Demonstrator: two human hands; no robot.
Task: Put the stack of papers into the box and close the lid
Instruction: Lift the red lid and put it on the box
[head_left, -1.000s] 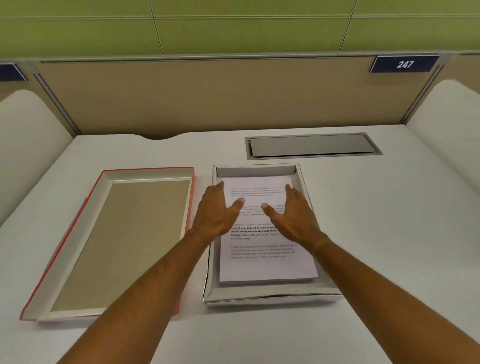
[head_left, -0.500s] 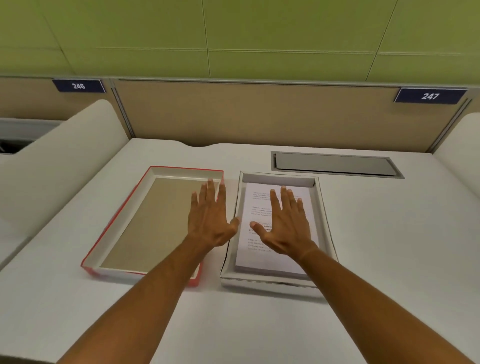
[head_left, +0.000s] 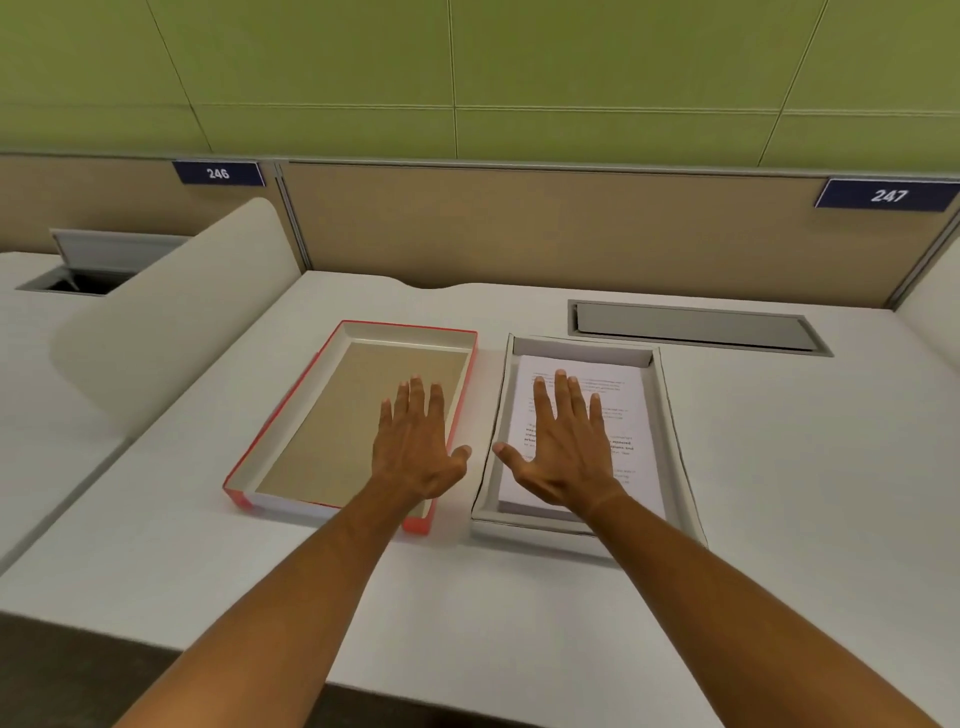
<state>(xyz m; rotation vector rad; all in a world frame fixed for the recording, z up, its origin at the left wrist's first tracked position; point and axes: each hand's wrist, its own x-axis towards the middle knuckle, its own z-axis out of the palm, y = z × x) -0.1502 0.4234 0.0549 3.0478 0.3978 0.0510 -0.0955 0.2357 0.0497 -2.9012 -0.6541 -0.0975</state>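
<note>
The white box (head_left: 670, 415) sits open on the desk, with the stack of printed papers (head_left: 631, 415) lying flat inside it. To its left the red-edged lid (head_left: 291, 431) lies upside down, brown inside facing up. My left hand (head_left: 418, 447) is spread out, palm down, over the lid's right half and holds nothing. My right hand (head_left: 566, 441) is also spread flat, over the left part of the papers in the box, covering some of the print. Whether either palm touches the surface below it is not clear.
A grey cable hatch (head_left: 696, 327) is set into the desk behind the box. A white curved divider (head_left: 171, 312) rises at the left, a tan partition (head_left: 519, 228) closes the back. Bare desk lies right of the box and along the front edge.
My left hand has moved left, off the papers and over the upturned lid. Both hands have flattened with fingers pointing forward. The view has swung left and pulled back.
</note>
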